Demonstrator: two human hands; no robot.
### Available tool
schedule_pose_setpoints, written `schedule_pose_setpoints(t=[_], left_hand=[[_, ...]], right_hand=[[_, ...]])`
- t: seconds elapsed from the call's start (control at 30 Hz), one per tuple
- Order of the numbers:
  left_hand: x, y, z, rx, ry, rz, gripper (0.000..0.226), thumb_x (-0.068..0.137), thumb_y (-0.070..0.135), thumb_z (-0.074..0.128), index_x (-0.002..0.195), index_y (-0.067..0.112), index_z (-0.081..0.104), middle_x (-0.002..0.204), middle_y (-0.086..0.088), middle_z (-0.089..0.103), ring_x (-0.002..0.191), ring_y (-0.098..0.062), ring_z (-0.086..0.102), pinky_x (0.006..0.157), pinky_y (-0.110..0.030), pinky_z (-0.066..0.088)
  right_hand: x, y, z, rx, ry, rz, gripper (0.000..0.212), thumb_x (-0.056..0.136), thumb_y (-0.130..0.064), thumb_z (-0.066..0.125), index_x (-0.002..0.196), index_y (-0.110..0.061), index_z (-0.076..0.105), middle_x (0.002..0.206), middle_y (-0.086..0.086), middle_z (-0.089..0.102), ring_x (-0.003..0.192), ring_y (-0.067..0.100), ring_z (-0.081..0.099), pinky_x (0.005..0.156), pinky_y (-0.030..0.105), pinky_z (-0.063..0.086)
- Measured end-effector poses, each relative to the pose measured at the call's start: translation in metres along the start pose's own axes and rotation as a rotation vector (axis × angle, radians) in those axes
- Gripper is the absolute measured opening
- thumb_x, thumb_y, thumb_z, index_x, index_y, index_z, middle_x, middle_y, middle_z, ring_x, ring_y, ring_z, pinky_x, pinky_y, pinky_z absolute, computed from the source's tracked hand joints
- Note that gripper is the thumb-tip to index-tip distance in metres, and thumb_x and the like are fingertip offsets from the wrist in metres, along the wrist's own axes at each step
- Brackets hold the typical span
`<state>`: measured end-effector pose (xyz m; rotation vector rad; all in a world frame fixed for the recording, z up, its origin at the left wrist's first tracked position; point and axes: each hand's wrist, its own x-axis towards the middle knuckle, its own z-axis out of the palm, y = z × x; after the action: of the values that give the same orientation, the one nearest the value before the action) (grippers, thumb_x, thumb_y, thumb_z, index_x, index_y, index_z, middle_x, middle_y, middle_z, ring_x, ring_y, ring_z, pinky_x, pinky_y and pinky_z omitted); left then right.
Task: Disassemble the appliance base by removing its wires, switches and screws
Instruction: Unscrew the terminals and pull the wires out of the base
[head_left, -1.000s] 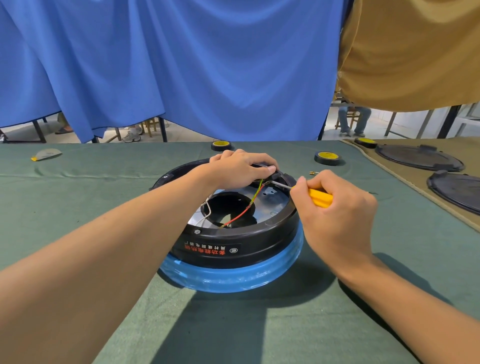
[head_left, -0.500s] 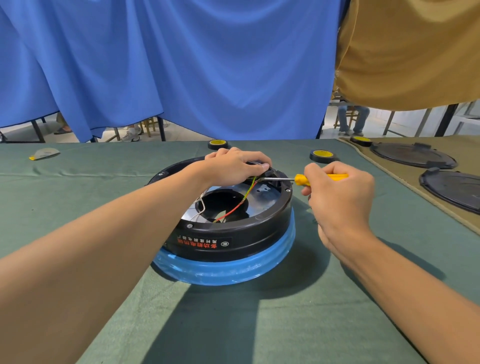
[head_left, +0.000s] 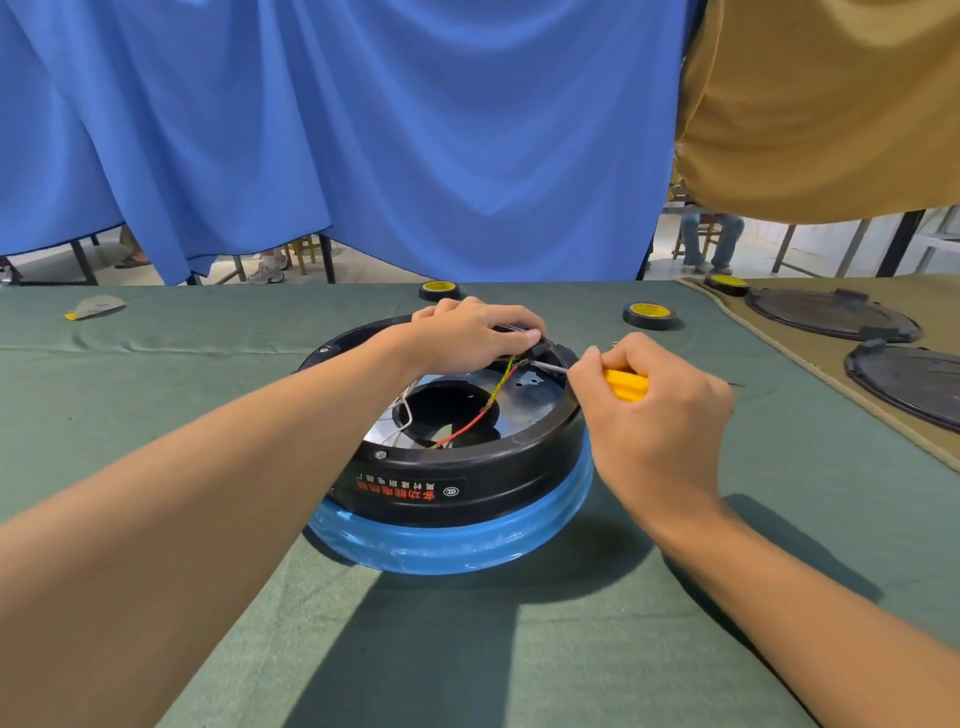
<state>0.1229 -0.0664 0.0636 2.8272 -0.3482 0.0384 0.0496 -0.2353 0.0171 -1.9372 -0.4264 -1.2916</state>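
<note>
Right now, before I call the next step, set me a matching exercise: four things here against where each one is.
Things: 1 screwdriver; 2 black rim part; 3 red wire; 4 black lids.
Places: A on the tan cloth; B in the right hand; C pinched by the left hand; D across the centre hole of the appliance base.
Pairs: 1-B, 2-C, 3-D, 4-A.

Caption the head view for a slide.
Left hand grips a black part at the rim of the base; right hand sets a yellow screwdriver to it.
</note>
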Motion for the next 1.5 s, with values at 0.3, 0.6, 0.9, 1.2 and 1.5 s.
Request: schedule_pose_setpoints(t=[0.3, 0.6, 0.9, 1.2, 1.5], left_hand=[[-0.003, 0.003, -0.001, -0.020, 0.000, -0.006, 0.027, 0.099, 0.056, 0.029, 0.117, 0.057, 0.050, 0.125, 0.001, 0.049, 0.126, -0.032, 0.031, 0.093, -0.043, 0.022], [-0.004, 0.000, 0.000, -0.002, 0.014, 0.019, 0.033, 0.098, 0.059, 0.027, 0.125, 0.055, 0.047, 0.137, 0.000, 0.045, 0.131, -0.032, 0.029, 0.103, -0.048, 0.019], [-0.012, -0.003, -0.009, -0.219, 0.332, 0.042, 0.029, 0.101, 0.030, 0.042, 0.123, 0.021, 0.059, 0.123, 0.004, 0.061, 0.119, -0.017, 0.052, 0.102, -0.033, 0.038], [-0.052, 0.004, -0.027, 0.166, -0.001, -0.113, 0.023, 0.082, 0.040, 0.060, 0.065, 0.026, 0.056, 0.080, 0.004, 0.063, 0.075, -0.021, 0.058, 0.075, -0.035, 0.050], [-0.063, 0.019, -0.016, 0.260, -0.154, -0.107, 0.031, 0.082, 0.035, 0.068, 0.058, 0.016, 0.061, 0.059, 0.000, 0.059, 0.060, -0.021, 0.051, 0.062, -0.037, 0.046]], right_hand=[[0.014, 0.005, 0.010, 0.218, -0.023, 0.605, 0.022, 0.076, -0.022, 0.063, 0.057, -0.011, 0.061, 0.057, 0.013, 0.063, 0.065, 0.038, 0.062, 0.060, 0.048, 0.052], [0.002, 0.002, 0.001, 0.128, -0.013, 0.315, 0.028, 0.088, -0.022, 0.064, 0.065, -0.005, 0.062, 0.053, -0.001, 0.055, 0.055, 0.020, 0.051, 0.061, 0.042, 0.046], [-0.008, 0.007, 0.008, 0.252, 0.039, 0.329, 0.028, 0.090, -0.018, 0.067, 0.066, -0.005, 0.062, 0.054, -0.005, 0.056, 0.062, 0.012, 0.055, 0.053, 0.021, 0.040], [-0.008, 0.006, 0.004, 0.289, 0.051, 0.301, 0.025, 0.089, -0.012, 0.068, 0.065, -0.005, 0.064, 0.056, -0.013, 0.055, 0.063, 0.005, 0.057, 0.052, 0.018, 0.042], [-0.003, -0.002, -0.003, 0.357, 0.060, 0.349, 0.030, 0.088, -0.012, 0.068, 0.060, -0.006, 0.058, 0.050, -0.007, 0.052, 0.054, 0.007, 0.051, 0.051, 0.017, 0.038]])
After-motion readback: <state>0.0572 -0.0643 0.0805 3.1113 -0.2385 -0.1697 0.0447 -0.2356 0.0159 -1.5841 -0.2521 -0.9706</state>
